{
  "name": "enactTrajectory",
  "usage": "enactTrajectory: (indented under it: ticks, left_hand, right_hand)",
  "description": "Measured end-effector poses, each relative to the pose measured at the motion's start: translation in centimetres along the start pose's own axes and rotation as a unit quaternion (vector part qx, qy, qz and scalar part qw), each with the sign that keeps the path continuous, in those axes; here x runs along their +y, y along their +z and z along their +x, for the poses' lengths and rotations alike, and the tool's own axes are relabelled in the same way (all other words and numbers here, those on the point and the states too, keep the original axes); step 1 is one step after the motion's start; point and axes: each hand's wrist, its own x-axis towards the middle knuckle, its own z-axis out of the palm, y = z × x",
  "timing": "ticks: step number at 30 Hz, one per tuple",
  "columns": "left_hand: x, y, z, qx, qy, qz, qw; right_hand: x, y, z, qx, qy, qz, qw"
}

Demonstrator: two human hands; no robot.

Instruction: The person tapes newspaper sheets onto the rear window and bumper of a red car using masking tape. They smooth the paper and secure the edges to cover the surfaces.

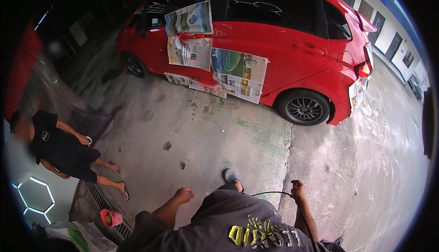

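Observation:
My left hand (184, 195) is closed in a loose fist over the concrete floor, with nothing seen sticking out of it. My right hand (298, 190) is raised at the lower right, fingers curled; whatever they hold, if anything, is hidden. A thin black hose (274, 192) loops out from beside my body, passes that wrist and runs down along the forearm. Beyond both hands stands a red car (283, 46), side on. Newspaper sheets (192, 55) are fixed over its front door, with glossy red showing around the door handle. More newspaper (242, 73) hangs along the lower side.
At the left a person in black (57, 144) stands in flip-flops, holding a white ring like a tape roll (89, 140). A pink bucket (112, 218) sits by a floor drain grate (98, 197). Another vehicle (64, 92) is behind that person.

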Motion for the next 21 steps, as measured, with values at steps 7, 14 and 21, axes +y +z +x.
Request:
enactTrajectory:
  ticks: [7, 14, 21]
  left_hand:
    - [14.3, -12.6, 18.1, 0.116, 0.052, -0.124, 0.984]
    - [33.5, -19.8, 22.8, 0.084, 0.240, -0.288, 0.923]
    - [49.9, -37.9, 32.1, 0.198, 0.358, -0.362, 0.838]
  right_hand:
    - [8.0, -1.9, 0.5, -0.251, -0.045, -0.644, 0.721]
    - [0.0, 1.0, 11.7, 0.143, 0.127, -0.015, 0.981]
    - [-56.3, -6.9, 30.8, 0.172, -0.413, 0.043, 0.893]
